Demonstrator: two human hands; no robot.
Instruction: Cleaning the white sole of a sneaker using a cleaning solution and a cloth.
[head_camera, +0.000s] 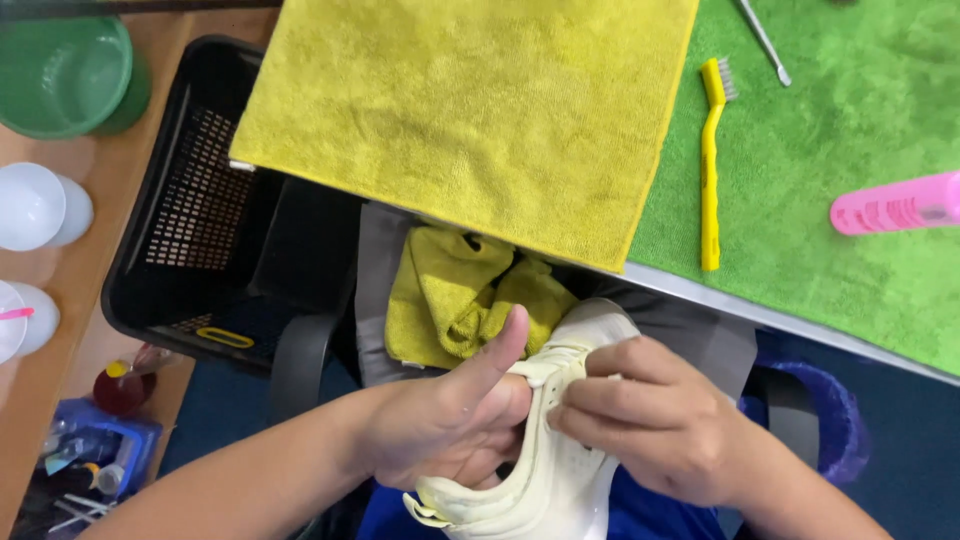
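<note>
A pale cream sneaker (560, 480) lies in my lap at the bottom centre, toe pointing away from me. My left hand (445, 420) grips its left side with fingers inside the opening and the thumb raised. My right hand (655, 420) pinches the lace area on the tongue. A crumpled yellow cloth (460, 290) lies just beyond the shoe's toe. A large yellow towel (470, 110) is spread flat over the table edge above it.
A black plastic basket (190, 200) stands at left. A green mat (840, 200) holds a yellow brush (710, 170), a pink bottle (895, 205) and a metal tool (765, 42). A green bowl (62, 72) and white cups (35, 205) sit on a wooden shelf.
</note>
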